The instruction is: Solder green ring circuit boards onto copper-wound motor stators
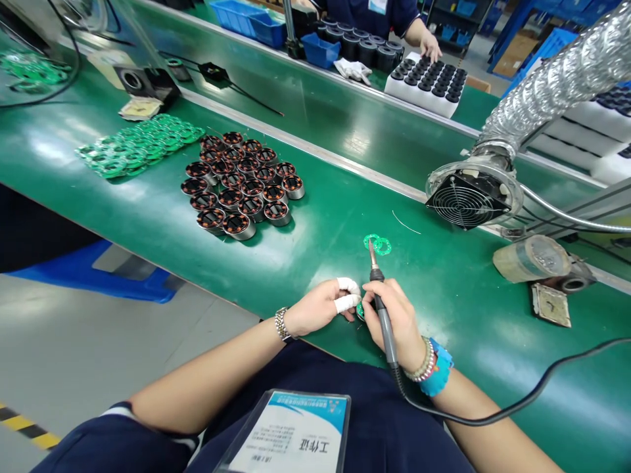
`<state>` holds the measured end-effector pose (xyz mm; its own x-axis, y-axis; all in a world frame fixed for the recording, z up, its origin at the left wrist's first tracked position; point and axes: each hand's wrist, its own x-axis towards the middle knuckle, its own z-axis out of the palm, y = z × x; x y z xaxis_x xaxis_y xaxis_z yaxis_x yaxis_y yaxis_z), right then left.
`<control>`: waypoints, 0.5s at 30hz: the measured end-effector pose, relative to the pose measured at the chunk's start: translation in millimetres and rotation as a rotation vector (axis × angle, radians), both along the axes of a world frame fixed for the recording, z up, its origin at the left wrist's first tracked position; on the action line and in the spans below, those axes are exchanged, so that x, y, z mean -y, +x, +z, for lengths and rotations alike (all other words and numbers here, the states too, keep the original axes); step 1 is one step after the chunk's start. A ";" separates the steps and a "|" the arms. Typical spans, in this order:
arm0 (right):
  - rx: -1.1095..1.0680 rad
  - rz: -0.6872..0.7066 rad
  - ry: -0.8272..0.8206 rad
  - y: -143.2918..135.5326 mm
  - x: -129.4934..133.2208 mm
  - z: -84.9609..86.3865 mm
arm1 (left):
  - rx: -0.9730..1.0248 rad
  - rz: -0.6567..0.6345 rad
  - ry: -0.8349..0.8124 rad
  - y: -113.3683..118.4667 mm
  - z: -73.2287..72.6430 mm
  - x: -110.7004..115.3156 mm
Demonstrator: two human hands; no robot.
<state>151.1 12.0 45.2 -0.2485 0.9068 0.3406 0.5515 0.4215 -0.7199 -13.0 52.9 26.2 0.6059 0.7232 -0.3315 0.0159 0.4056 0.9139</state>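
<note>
My right hand (400,320) is closed around a soldering iron (387,334), whose tip points away from me across the bench. My left hand (318,307), with white tape on two fingertips, is closed in a pinch at a small part with a green ring-shaped circuit board (360,311). Fingers hide most of that part, and its lower body cannot be made out. The right fingertips are close to it, but whether they touch it is unclear. Two loose green ring boards (383,247) overlap on the bench just beyond the iron's tip.
Copper-wound motor stators (238,226) stand grouped left of centre, beside stacked green ring boards (138,146). A fume fan (466,200) on a foil duct hangs at right, above a soldering stand (574,281) with sponge. Opposite, a co-worker's hand (430,47) reaches over a white foam tray (419,93).
</note>
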 end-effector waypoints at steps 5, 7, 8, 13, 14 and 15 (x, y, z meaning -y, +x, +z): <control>0.045 -0.039 -0.078 11.9 11.2 3.8 | 0.001 -0.012 -0.005 -1.4 -1.7 -2.3; 0.071 -0.019 -0.080 15.9 15.9 2.2 | -0.004 -0.029 0.008 -2.1 -2.3 -3.7; 0.078 -0.007 -0.072 17.1 17.7 0.7 | -0.006 -0.032 0.017 -2.4 -2.7 -4.2; 0.052 0.029 -0.038 17.7 19.9 -4.9 | -0.005 -0.027 0.037 -2.8 -5.1 -3.9; 0.037 0.038 -0.033 18.1 19.7 -4.0 | -0.001 -0.025 0.036 -2.8 -5.2 -3.6; 0.016 0.047 -0.018 19.1 19.7 -2.2 | 0.005 -0.022 0.035 -2.9 -5.1 -3.4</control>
<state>170.1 -7.7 43.1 -0.2965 0.9000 0.3196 0.5424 0.4342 -0.7192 -15.8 56.3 21.1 0.6235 0.7207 -0.3029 0.0195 0.3730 0.9276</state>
